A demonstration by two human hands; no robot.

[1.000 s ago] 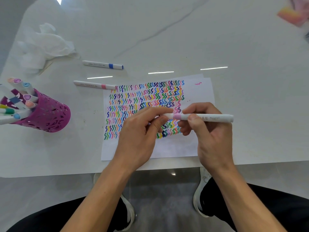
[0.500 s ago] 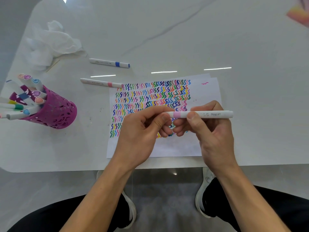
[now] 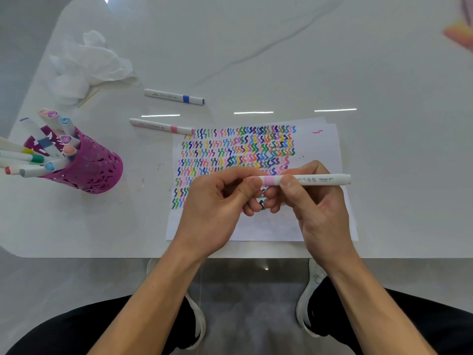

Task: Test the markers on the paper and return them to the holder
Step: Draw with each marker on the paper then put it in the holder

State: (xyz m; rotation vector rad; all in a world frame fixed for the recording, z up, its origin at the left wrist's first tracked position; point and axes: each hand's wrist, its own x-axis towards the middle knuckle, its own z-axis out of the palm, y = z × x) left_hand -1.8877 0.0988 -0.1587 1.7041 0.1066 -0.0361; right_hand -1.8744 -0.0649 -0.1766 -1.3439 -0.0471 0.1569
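Observation:
A white marker with a pale pink band point(image 3: 314, 180) lies level over the paper point(image 3: 317, 149), which is filled with rows of coloured squiggles. My right hand point(image 3: 320, 213) grips its barrel, thumb on top. My left hand point(image 3: 217, 208) pinches its left end, the cap end, which my fingers hide. The purple holder point(image 3: 94, 167) stands at the left with several markers leaning out. Two loose markers lie beyond the sheet: a blue-banded marker point(image 3: 174, 96) and a pink-banded marker point(image 3: 161, 126) touching the paper's top left corner.
Crumpled white tissue point(image 3: 84, 65) lies at the back left with a thin stick beside it. A pink and orange object point(image 3: 460, 34) shows at the far right edge. The table's front edge point(image 3: 102, 257) runs just behind my wrists.
Both hands have stayed together on the pink-banded marker above the paper. The view has shifted a little, so everything sits slightly further right than before.

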